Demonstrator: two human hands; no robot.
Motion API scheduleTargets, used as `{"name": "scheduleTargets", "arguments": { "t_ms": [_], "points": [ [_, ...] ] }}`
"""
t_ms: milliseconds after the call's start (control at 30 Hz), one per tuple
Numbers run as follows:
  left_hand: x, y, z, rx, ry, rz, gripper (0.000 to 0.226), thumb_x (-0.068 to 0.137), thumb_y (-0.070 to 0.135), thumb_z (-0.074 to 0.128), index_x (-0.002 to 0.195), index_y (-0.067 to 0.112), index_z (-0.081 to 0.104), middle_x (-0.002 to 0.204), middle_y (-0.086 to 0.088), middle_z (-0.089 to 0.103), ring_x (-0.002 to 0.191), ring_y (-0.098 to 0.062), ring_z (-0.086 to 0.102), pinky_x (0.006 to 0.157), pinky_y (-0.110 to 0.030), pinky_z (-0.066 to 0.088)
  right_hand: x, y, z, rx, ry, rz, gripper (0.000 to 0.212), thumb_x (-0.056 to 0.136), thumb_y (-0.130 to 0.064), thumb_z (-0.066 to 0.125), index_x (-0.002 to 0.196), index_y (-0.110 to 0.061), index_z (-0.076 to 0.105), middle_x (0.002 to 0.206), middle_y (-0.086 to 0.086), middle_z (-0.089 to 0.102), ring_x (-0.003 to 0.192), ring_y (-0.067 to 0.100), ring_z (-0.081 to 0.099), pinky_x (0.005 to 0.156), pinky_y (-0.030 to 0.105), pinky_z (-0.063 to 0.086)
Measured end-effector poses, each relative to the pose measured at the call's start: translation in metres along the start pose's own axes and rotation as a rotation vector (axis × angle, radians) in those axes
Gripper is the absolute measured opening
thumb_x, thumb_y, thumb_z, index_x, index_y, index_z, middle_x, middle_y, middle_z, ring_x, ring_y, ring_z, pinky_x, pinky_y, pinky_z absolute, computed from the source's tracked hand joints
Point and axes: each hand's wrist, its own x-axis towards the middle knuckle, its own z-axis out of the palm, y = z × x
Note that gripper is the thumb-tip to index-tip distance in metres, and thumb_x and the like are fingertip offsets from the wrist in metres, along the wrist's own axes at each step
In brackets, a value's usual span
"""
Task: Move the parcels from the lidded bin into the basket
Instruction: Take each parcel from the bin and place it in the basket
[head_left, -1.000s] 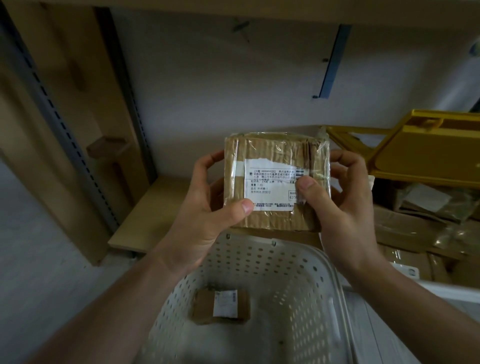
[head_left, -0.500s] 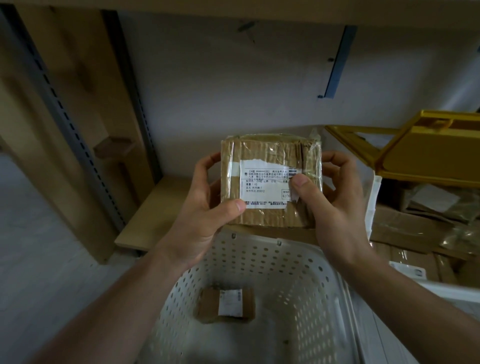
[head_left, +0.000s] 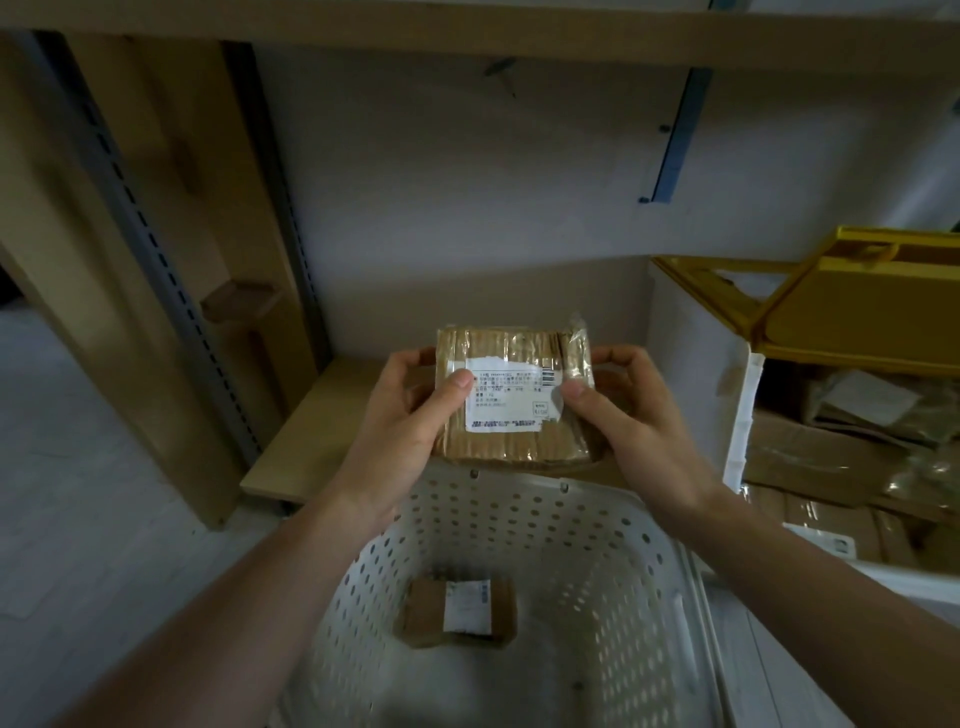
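Both hands hold one parcel (head_left: 511, 395) above the far rim of the basket (head_left: 613, 587); left hand (head_left: 400, 431) grips its left edge, thumb on the white label (head_left: 506, 397); right hand (head_left: 639, 421) grips the right edge, thumb on the label's right side, fingers curled behind; parcel is brown corrugated card under clear tape, label facing the camera; basket is white, perforated — a second parcel (head_left: 460, 612) lies flat on its floor, label up; bin (head_left: 737, 415) stands just right of the basket, white wall, yellow lid (head_left: 852, 306) tilted open, more brown parcels inside; wooden shelf (head_left: 311, 441) behind the basket — wall beyond it.
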Motion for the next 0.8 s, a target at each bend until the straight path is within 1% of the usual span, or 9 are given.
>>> {"name": "scheduleTargets", "arguments": {
  "t_ms": [67,167,300,367,467,533,633,767,800],
  "points": [
    [-0.002,-0.001,-0.004,0.012,0.002,-0.028,0.044,0.086,0.031,0.064,0.126,0.020,0.050,0.105,-0.005,0.078,0.099,-0.023,0.075,0.080,-0.034,0.060,-0.002,0.003,-0.002,0.022,-0.044,0.037,0.051,0.080,-0.035,0.072,0.124,-0.021,0.053,0.113,0.002,0.072,0.099,0.020,0.074,0.073,0.032,0.061],
    [-0.007,-0.009,-0.012,0.046,0.012,-0.093,0.031,0.097,0.027,0.059,0.126,0.019,0.051,0.104,-0.003,0.078,0.099,-0.021,0.075,0.083,-0.039,0.059,-0.005,0.016,-0.001,0.036,-0.091,0.123,0.052,0.079,-0.033,0.076,0.125,-0.022,0.053,0.117,0.004,0.071,0.101,0.023,0.073,0.075,0.033,0.058],
    [-0.018,-0.030,-0.024,0.187,-0.014,-0.227,0.027,0.099,0.037,0.055,0.124,0.028,0.050,0.105,-0.001,0.078,0.099,-0.020,0.075,0.088,-0.044,0.059,-0.016,0.040,0.006,0.032,-0.105,0.277,0.054,0.077,-0.035,0.081,0.122,-0.026,0.053,0.119,0.009,0.068,0.097,0.025,0.072,0.075,0.036,0.058],
    [-0.024,-0.040,-0.030,0.276,-0.047,-0.289,0.029,0.099,0.043,0.052,0.125,0.032,0.050,0.108,0.002,0.078,0.099,-0.016,0.075,0.088,-0.042,0.060,-0.021,0.049,0.009,0.005,-0.109,0.339,0.057,0.076,-0.036,0.082,0.122,-0.026,0.052,0.119,0.007,0.069,0.100,0.026,0.072,0.077,0.037,0.060],
    [-0.028,-0.055,-0.035,0.357,-0.036,-0.345,0.019,0.101,0.041,0.051,0.119,0.034,0.056,0.111,0.001,0.075,0.098,-0.014,0.074,0.080,-0.036,0.063,-0.025,0.063,0.014,-0.006,-0.121,0.417,0.046,0.086,-0.024,0.078,0.122,-0.024,0.050,0.118,0.006,0.070,0.098,0.025,0.074,0.076,0.036,0.061],
    [-0.027,-0.069,-0.039,0.424,-0.016,-0.382,0.014,0.103,0.038,0.051,0.115,0.036,0.058,0.111,0.002,0.074,0.100,-0.016,0.073,0.080,-0.039,0.063,-0.028,0.073,0.019,-0.001,-0.124,0.466,0.042,0.089,-0.020,0.076,0.121,-0.022,0.049,0.117,0.006,0.071,0.094,0.022,0.075,0.072,0.032,0.061],
    [-0.025,-0.091,-0.046,0.527,-0.025,-0.473,0.021,0.106,0.034,0.048,0.122,0.031,0.061,0.112,0.003,0.074,0.101,-0.018,0.072,0.081,-0.044,0.063,-0.033,0.093,0.031,-0.044,-0.109,0.546,0.038,0.092,-0.019,0.072,0.121,-0.021,0.048,0.115,0.002,0.071,0.091,0.017,0.074,0.067,0.030,0.061],
    [-0.022,-0.117,-0.051,0.647,-0.035,-0.598,0.022,0.108,0.025,0.043,0.119,0.020,0.062,0.110,-0.002,0.071,0.099,-0.021,0.070,0.077,-0.041,0.064,-0.039,0.128,0.046,-0.178,-0.097,0.594,0.035,0.096,-0.025,0.068,0.121,-0.025,0.044,0.114,0.000,0.068,0.099,0.021,0.070,0.082,0.046,0.063],
    [-0.020,-0.123,-0.051,0.700,-0.037,-0.614,0.022,0.108,0.025,0.043,0.117,0.019,0.062,0.110,-0.002,0.070,0.099,-0.021,0.069,0.077,-0.041,0.064,-0.041,0.136,0.049,-0.193,-0.103,0.612,0.035,0.097,-0.025,0.066,0.122,-0.024,0.043,0.114,0.000,0.067,0.099,0.022,0.070,0.082,0.047,0.063]
  ]
}}
